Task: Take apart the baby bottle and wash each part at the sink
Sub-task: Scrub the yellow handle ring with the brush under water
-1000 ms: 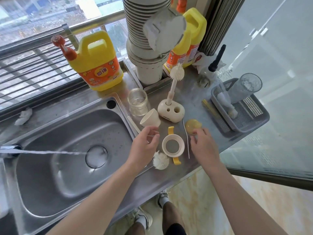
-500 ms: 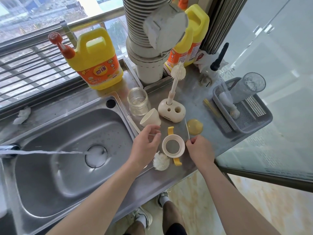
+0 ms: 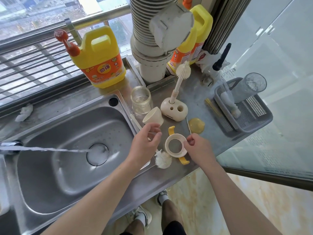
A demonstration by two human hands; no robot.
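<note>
The bottle lies in parts on the steel counter right of the sink (image 3: 50,167). The clear glass body (image 3: 141,100) stands upright, with a cream cap (image 3: 153,117) tipped beside it. The cream collar ring with yellow handles (image 3: 175,146) lies flat. The amber nipple (image 3: 196,125) sits behind it. My left hand (image 3: 145,143) hovers at the sink's right rim, thumb and forefinger pinched on a small clear piece that I cannot identify. My right hand (image 3: 198,148) pinches the near end of a thin white stick (image 3: 188,124) beside the collar.
Water streams from the tap (image 3: 10,146) onto the drain. A white bottle brush (image 3: 163,159) lies by the sink rim. A second brush stands in a cream holder (image 3: 174,110). Behind are yellow detergent jugs (image 3: 100,65), a ribbed pipe (image 3: 152,48) and a grey basket (image 3: 243,107).
My right hand has moved left from the amber nipple to the near end of the thin stick by the collar. My left hand has hardly moved.
</note>
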